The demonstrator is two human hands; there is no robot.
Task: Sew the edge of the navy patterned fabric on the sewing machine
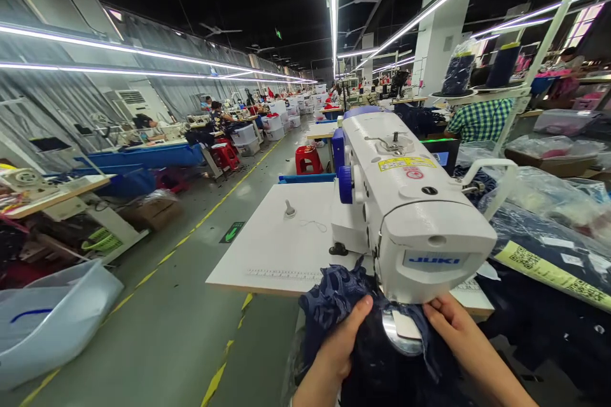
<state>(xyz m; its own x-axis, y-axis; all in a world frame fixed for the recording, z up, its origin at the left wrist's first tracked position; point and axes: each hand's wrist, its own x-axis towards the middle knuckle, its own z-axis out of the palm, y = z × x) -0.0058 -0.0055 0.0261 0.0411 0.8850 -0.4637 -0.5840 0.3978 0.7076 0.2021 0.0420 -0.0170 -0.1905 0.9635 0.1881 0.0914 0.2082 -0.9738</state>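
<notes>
A white and blue sewing machine (420, 203) stands before me, its head above a rounded metal arm end (403, 334). Dark navy lace fabric (329, 299) lies around that end and hangs down below it. At the left of the machine head, my left hand (337, 346) is closed on a gathered bunch of the lace, thumb on top. My right hand (451, 324) pinches the fabric's edge just under the right side of the head. The needle area is hidden behind the machine head.
A white tabletop (272, 241) with a printed ruler extends left, bearing a small grey object (289, 208) and a loose thread. Plastic-wrapped dark garments (548, 267) lie at right. A pale blue bin (57, 318) stands left, across the aisle's yellow line. A red stool (308, 160) is farther ahead.
</notes>
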